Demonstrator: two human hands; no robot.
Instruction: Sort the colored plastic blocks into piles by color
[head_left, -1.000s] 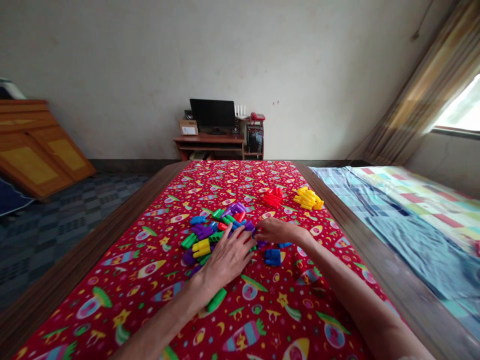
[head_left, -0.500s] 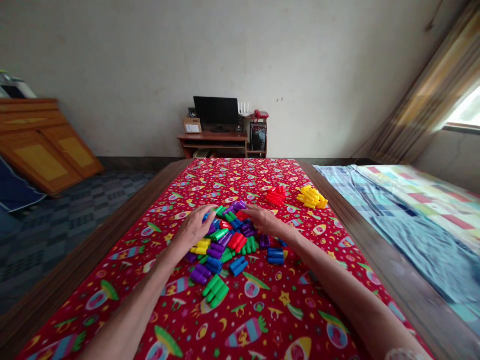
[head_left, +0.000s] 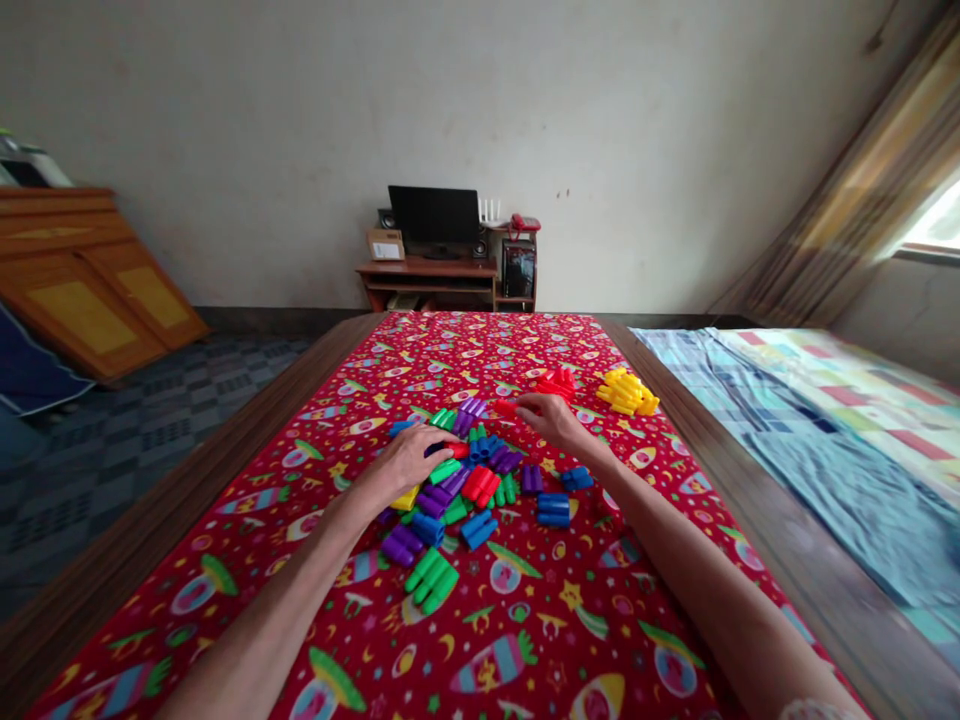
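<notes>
My right hand [head_left: 553, 420] pinches a red toy block [head_left: 505, 408] beside a small heap of red blocks [head_left: 556, 382]. Over the mixed pile, my left hand [head_left: 417, 458] has its fingers and thumb around another red block [head_left: 456, 450]. The pile holds ribbed plastic blocks in several colours, among them a purple block [head_left: 403, 546], a green block [head_left: 433, 582] and a red block [head_left: 481, 486]. My left hand partly covers a yellow block [head_left: 406, 499]. Two blue blocks [head_left: 554, 510] lie to the pile's right.
A heap of yellow blocks [head_left: 628, 392] sits to the right of the red heap. A red patterned cloth [head_left: 495, 660] covers the table, whose brown wooden edge [head_left: 720, 480] shows at the sides. A bed [head_left: 840, 450] stands on the right; a desk with a monitor [head_left: 433, 220] is ahead.
My right hand has moved right and away from the pile, carrying a red block towards the red heap. My left hand has shifted right onto another red block.
</notes>
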